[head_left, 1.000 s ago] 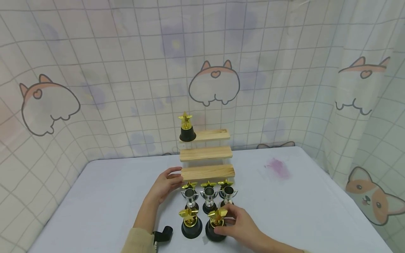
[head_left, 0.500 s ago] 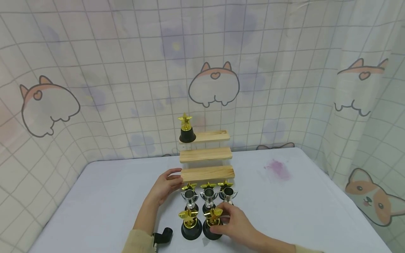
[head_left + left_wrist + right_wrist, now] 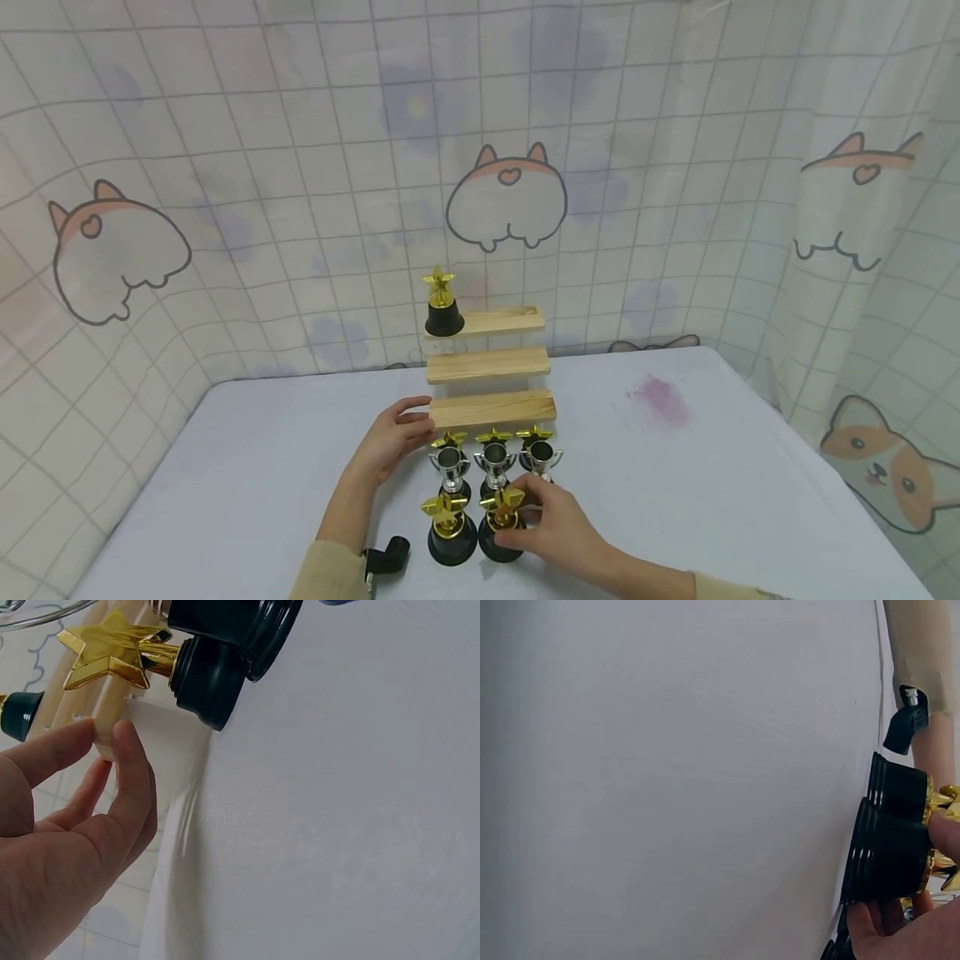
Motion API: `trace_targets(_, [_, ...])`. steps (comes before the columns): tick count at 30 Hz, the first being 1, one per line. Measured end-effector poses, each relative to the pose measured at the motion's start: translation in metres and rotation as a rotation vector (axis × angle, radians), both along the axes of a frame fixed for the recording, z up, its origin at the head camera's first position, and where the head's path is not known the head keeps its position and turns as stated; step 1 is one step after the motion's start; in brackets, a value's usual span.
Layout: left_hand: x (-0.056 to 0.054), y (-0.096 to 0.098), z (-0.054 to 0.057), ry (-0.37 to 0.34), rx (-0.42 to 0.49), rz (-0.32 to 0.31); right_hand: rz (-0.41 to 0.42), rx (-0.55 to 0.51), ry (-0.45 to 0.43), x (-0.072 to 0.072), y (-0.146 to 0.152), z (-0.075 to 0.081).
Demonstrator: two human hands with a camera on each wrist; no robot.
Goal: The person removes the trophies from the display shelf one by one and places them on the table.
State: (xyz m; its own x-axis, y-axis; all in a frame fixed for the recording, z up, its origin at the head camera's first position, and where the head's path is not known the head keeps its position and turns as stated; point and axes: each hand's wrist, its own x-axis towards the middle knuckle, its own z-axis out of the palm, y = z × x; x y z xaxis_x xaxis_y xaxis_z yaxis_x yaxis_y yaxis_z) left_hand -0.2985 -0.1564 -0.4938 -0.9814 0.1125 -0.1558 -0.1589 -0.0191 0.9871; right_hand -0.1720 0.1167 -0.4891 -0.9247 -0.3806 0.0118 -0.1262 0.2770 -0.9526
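Note:
My right hand [image 3: 558, 527] holds a gold star trophy [image 3: 501, 510] by its black base, standing in the front row. Right beside it on the left is a matching star trophy [image 3: 450, 533]. In the right wrist view, fingers and thumb wrap the near black base [image 3: 889, 855]. My left hand [image 3: 396, 437] pinches the left end of the lowest board of a wooden tiered shelf [image 3: 492, 410]; the left wrist view shows thumb and fingertips on the board's end [image 3: 107, 724]. Silver cup trophies [image 3: 495, 462] fill the middle row, the right one partly hidden by my right hand.
Behind the cups, several gold stars [image 3: 493, 436] show just in front of the shelf. Another star trophy [image 3: 442, 308] stands at the left end of the top board. A patterned curtain [image 3: 315, 208] hangs behind the white table [image 3: 675, 483].
My right hand has slid the front right star trophy a little to the left, close to its neighbour. The left hand stays at the shelf's end.

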Motion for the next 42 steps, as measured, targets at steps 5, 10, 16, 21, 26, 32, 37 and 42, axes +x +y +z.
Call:
trace_targets(5, [0.001,-0.001,0.001,-0.018,-0.004,-0.001,-0.015,0.065,0.057,0.003,0.004,0.004])
trace_targets(10, [0.001,-0.001,0.002,-0.007,-0.007,0.002,-0.024,0.062,0.123,0.008,0.011,0.011])
trace_targets(16, [0.000,-0.001,0.000,-0.003,-0.006,-0.002,-0.046,0.042,0.162,0.013,0.021,0.023])
trace_targets(21, [0.000,-0.001,0.001,-0.008,0.003,0.006,-0.071,-0.017,0.274,0.016,0.026,0.034])
trace_targets(26, [-0.001,-0.001,0.001,-0.009,0.010,0.004,-0.118,-0.059,0.360,0.013,0.028,0.046])
trace_targets(32, [-0.002,-0.001,0.001,-0.012,0.004,-0.002,-0.178,-0.091,0.448,0.002,0.033,0.064])
trace_targets(37, [-0.002,-0.001,0.000,-0.015,0.007,0.002,-0.175,-0.108,0.515,-0.009,0.034,0.077])
trace_targets(42, [-0.002,-0.001,0.000,-0.021,0.010,0.002,-0.156,-0.102,0.520,-0.018,0.030,0.090])
